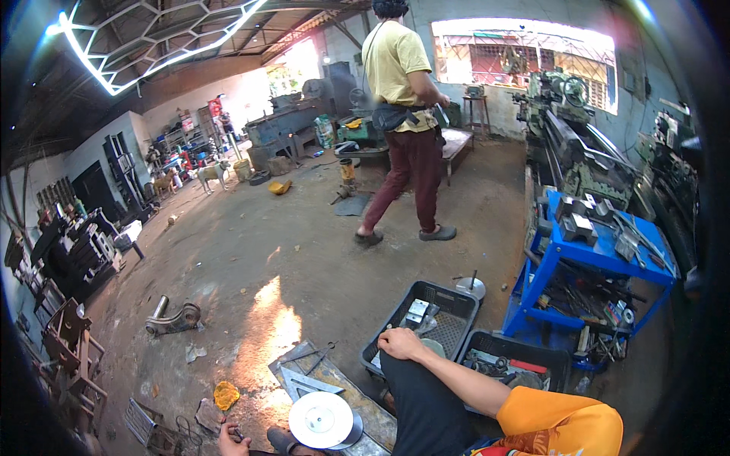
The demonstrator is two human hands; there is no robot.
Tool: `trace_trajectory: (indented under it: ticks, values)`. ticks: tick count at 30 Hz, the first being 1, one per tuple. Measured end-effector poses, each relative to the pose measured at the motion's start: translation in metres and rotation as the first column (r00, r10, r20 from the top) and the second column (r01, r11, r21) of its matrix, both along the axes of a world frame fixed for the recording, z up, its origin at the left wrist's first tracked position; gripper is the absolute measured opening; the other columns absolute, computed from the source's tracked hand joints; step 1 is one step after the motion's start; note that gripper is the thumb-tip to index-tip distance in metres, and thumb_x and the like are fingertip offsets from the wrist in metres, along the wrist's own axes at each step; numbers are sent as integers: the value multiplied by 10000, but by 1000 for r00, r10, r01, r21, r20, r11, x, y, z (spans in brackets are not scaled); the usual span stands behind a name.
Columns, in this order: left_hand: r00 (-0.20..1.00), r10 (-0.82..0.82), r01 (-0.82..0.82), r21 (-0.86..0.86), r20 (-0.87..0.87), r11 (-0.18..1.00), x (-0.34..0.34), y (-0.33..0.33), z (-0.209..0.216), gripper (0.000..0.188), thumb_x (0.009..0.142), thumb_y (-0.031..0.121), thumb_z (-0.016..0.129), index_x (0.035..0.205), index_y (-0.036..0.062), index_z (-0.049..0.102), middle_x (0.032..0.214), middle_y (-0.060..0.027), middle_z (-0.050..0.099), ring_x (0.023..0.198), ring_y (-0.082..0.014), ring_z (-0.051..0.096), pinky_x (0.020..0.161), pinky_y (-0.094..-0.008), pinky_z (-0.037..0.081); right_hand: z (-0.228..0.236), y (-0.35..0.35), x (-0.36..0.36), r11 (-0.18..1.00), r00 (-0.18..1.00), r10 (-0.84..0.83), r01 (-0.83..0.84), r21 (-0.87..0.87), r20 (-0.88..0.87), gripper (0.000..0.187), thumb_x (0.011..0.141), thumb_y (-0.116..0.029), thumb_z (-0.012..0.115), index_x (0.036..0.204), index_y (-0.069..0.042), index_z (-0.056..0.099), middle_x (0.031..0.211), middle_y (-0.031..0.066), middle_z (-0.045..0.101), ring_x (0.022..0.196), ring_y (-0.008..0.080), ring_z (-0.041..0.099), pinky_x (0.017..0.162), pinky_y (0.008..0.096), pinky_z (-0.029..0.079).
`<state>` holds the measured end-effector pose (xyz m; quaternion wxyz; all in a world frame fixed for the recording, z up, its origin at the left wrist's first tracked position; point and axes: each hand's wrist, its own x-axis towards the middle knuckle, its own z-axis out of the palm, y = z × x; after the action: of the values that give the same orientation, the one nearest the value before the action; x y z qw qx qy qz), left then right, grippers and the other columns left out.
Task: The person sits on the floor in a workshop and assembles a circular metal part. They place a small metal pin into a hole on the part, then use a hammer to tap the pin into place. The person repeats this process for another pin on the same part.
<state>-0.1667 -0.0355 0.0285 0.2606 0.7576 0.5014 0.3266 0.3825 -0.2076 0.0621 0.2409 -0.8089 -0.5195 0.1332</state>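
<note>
Left grip [231,442]: at the lower edge, partly cut off; fingers curled at a small dark thing [238,435], too small to identify. Can't tell if clamped on it.
Right grip [401,344]: draped over the dark-trousered knee [407,374]; fingers loose, clamped on nothing.
Stone [209,415]: grey-brown lump, just beyond left grip. Yellow lump [226,395] just beside it.
White disc [312,427]: right of left grip, dark shoe [280,438] between them. Round face up, small hub mid-face; grey round part [354,433] shows under its right edge.
Plate [372,414]: worn, flat, under the disc.
Set square [295,382]: metal, triangular, on the plate, just beyond the disc.
Dividers [321,356]: thin, dark, at the plate's far end.
Crates: two, black. First [461,302] beyond the knee, with a white box [417,310] in it; second [561,365] to its right, with a red piece [528,366] among loose parts.
Cart [549,254]: blue, right of the crates; metal blocks [579,228] and hand tools on top, more tools below.
Lathe [574,144]: large, green-grey, behind the cart.
Floor [251,251]: sunlit patch left of the plate; metal arm [175,323] farther left.
Co-worker [399,68]: yellow shirt, maroon trousers, on foot beyond the crates, well apart.
</note>
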Motion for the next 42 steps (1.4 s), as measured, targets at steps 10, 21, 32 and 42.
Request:
trace_trajectory:
  ticks: [10,21,32,42]
  values:
    - [977,-128,116,-79,-169,990,52,5,27,471,794,83,734,1244,35,603,1103,-199,671,1037,-345,629,922,-431,495,-2,-15,7,995,996,-86,85,48,16,318,893,-323,523,976,-115,749,1002,153,728,934,369,688,824,491,542]
    - [956,-126,115,-56,-266,992,59,14,9,426,879,152,680,1281,40,597,1151,-215,651,1064,-353,618,939,-423,493,11,-15,-5,995,996,-92,93,20,-20,359,893,-317,516,1041,-76,737,1046,185,717,985,402,674,886,504,525]
    - [956,-178,170,-53,-234,984,67,7,21,281,920,146,665,1177,34,667,1030,-154,700,955,-270,657,887,-372,509,-2,-10,2,997,997,-74,74,21,-15,353,888,-328,543,1044,-83,745,1062,149,723,991,375,674,876,477,533]
    - [975,-198,214,176,-103,961,59,27,-12,253,910,94,648,1155,34,666,1001,-164,691,922,-287,652,845,-383,514,-3,-7,1,997,997,-74,75,20,-24,355,912,-327,531,1034,-65,737,1107,144,711,1017,374,664,894,477,526]
